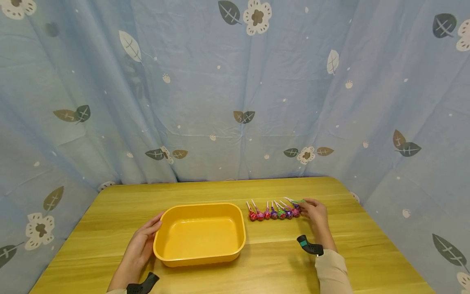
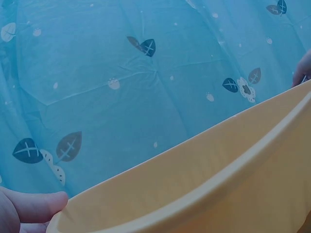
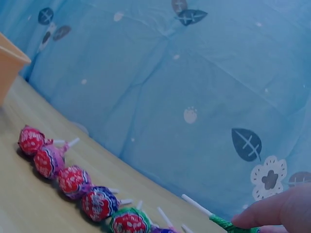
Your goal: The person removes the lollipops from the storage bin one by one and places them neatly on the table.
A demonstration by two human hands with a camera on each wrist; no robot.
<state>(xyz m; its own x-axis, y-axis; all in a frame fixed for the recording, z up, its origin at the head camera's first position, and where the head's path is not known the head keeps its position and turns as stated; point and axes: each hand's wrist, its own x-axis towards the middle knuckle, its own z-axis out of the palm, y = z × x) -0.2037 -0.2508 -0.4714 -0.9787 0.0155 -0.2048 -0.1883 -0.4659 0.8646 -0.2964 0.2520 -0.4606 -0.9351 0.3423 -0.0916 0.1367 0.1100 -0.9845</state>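
My left hand point(image 1: 138, 245) rests against the left side of a yellow plastic basin point(image 1: 200, 261), its fingers straight along the outer wall near the rim. In the left wrist view, a fingertip point(image 2: 59, 201) touches the rim's corner. My right hand point(image 1: 315, 214) is at the right end of a row of wrapped lollipops point(image 1: 274, 214). Its fingers pinch a green-wrapped lollipop point(image 3: 222, 223) by the wrapper below the white stick; its head is hidden by the hand. The other lollipops lie side by side, sticks toward the back, in red, pink, purple and green wrappers.
Both things stand on a yellow wood-grain table point(image 1: 271, 261), the basin left of the lollipops. A blue curtain point(image 1: 205, 102) with leaf and flower prints hangs behind the table's back edge. Black camera mounts point(image 1: 310, 246) are worn at both wrists.
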